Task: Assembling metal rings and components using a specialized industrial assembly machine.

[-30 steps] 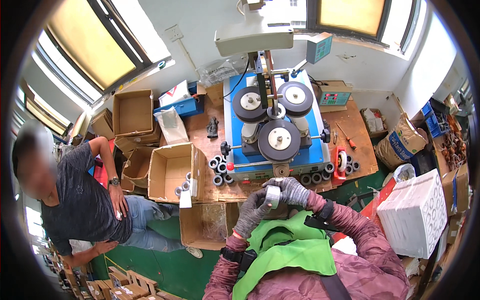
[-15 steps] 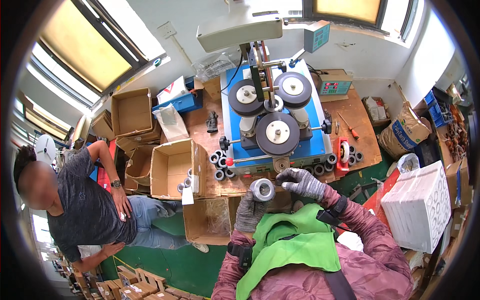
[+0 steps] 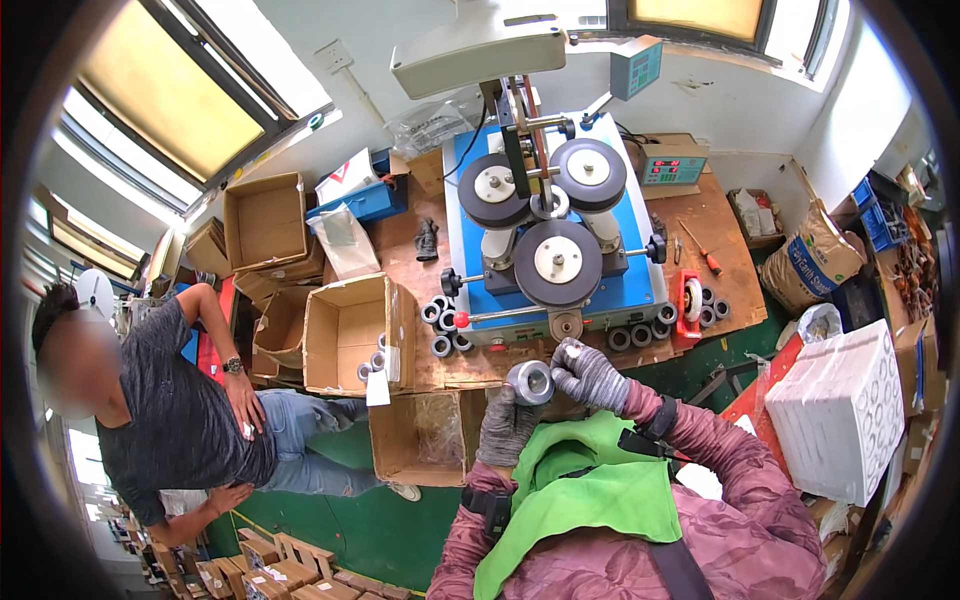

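In front of the machine, my gloved left hand is closed around a thick grey metal ring, its opening tilted up toward the right. Just right of it, my gloved right hand has its fingers curled in, close against the ring's right side. Whether anything small is between these fingers cannot be seen. Beyond both hands stands a blue machine with three dark round wheels. Another ring sits among the wheels. Several dark-sided rings stand along the machine's front right edge.
More rings lie at the machine's left. An open carton stands on the wooden table, and another box is below it. A screwdriver lies to the right. A co-worker stands at the left, hand on hip.
My right hand has moved slightly left and nearer, close to the ring, with its fingers more curled. My left hand still holds the ring, now turned a little.
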The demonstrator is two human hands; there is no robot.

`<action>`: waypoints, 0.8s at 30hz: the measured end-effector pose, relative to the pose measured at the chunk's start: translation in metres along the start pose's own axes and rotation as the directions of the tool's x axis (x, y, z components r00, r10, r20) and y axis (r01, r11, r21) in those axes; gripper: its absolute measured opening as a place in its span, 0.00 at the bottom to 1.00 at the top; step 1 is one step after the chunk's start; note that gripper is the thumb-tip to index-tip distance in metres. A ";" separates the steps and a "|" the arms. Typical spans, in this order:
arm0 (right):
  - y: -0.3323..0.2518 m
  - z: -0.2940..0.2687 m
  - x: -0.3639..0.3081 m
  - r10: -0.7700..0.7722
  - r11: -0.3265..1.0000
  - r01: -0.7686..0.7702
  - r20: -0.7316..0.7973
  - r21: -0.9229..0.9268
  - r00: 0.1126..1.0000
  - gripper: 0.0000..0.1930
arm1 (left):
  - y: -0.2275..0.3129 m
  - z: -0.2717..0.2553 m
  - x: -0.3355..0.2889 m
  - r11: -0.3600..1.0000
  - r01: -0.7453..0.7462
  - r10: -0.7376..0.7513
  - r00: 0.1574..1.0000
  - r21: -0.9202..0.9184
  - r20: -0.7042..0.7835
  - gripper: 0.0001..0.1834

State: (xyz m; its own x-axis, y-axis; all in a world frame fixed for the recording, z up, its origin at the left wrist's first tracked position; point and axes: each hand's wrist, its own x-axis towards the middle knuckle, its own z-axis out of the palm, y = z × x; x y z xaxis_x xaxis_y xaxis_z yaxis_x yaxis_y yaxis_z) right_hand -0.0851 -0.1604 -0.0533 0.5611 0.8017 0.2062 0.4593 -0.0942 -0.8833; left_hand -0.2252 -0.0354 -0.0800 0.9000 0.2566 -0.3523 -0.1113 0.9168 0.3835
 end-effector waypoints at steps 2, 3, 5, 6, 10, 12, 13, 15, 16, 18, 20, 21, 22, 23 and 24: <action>-0.008 0.000 0.000 -0.020 0.996 0.015 -0.057 -0.087 0.998 0.04 | 0.000 -0.005 0.001 0.999 -0.019 0.020 1.000 0.049 -0.016 0.27; -0.011 -0.002 0.000 -0.023 0.996 0.019 -0.052 -0.087 0.998 0.04 | 0.000 -0.007 0.001 0.995 -0.031 0.035 0.999 0.099 -0.031 0.27; -0.018 -0.006 0.001 0.010 0.994 -0.002 0.074 -0.110 0.997 0.07 | -0.001 -0.007 0.001 0.997 -0.026 0.029 0.999 0.068 -0.044 0.28; -0.018 -0.009 0.002 0.018 0.997 -0.013 0.062 -0.074 0.998 0.08 | -0.001 -0.008 0.001 0.999 -0.016 0.018 0.998 0.037 -0.058 0.28; -0.023 -0.027 0.007 0.241 0.970 -0.242 -0.054 -0.015 0.969 0.27 | 0.001 -0.011 -0.001 0.998 -0.030 0.033 0.997 0.047 -0.072 0.27; -0.025 -0.025 0.006 0.149 0.988 -0.147 -0.036 0.034 0.988 0.31 | 0.002 -0.010 0.000 0.997 -0.045 0.046 0.999 0.067 -0.008 0.26; -0.026 -0.025 0.005 0.056 0.995 -0.054 -0.029 0.086 0.998 0.35 | 0.002 -0.005 0.000 0.997 -0.042 0.043 0.999 0.066 -0.006 0.26; -0.028 -0.018 0.006 -0.040 0.995 0.048 0.083 -0.088 0.996 0.41 | 0.003 0.006 0.000 0.995 -0.013 0.013 1.000 0.099 -0.009 0.26; -0.032 -0.011 0.006 -0.057 0.977 0.084 0.140 -0.197 0.989 0.42 | 0.002 0.006 0.001 0.995 -0.013 0.014 1.000 0.099 -0.009 0.26; -0.036 -0.003 0.010 -0.007 0.942 0.070 0.189 -0.329 0.982 0.40 | 0.000 0.004 0.003 0.992 -0.008 0.002 0.999 0.128 0.045 0.23; -0.031 -0.007 0.011 -0.014 0.964 0.067 0.202 -0.258 0.979 0.39 | 0.003 0.008 0.001 0.990 0.012 -0.011 1.000 0.140 -0.013 0.17; -0.027 -0.008 0.010 -0.023 0.981 0.064 0.214 -0.186 0.976 0.38 | 0.005 0.008 0.000 0.988 0.033 -0.022 0.997 0.151 -0.072 0.11; -0.022 -0.010 0.008 -0.040 0.987 0.071 0.210 -0.141 0.977 0.37 | 0.009 0.005 0.000 0.988 0.030 -0.019 0.997 0.150 -0.074 0.11; -0.020 -0.013 0.007 -0.042 0.988 0.073 0.215 -0.140 0.976 0.37 | 0.014 -0.001 0.000 0.978 0.043 -0.038 0.999 0.204 -0.031 0.09; -0.019 -0.016 0.008 -0.028 0.999 0.038 0.230 -0.036 0.973 0.37 | 0.018 -0.005 -0.001 0.964 0.055 -0.059 0.998 0.259 0.011 0.07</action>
State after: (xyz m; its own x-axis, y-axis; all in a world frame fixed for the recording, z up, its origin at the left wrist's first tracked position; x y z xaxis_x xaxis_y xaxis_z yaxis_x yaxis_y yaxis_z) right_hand -0.0787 -0.1616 -0.0285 0.3747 0.9181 0.1291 0.5042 -0.0849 -0.8594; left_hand -0.2298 -0.0178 -0.0769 0.9095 0.1983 -0.3652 0.0509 0.8190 0.5716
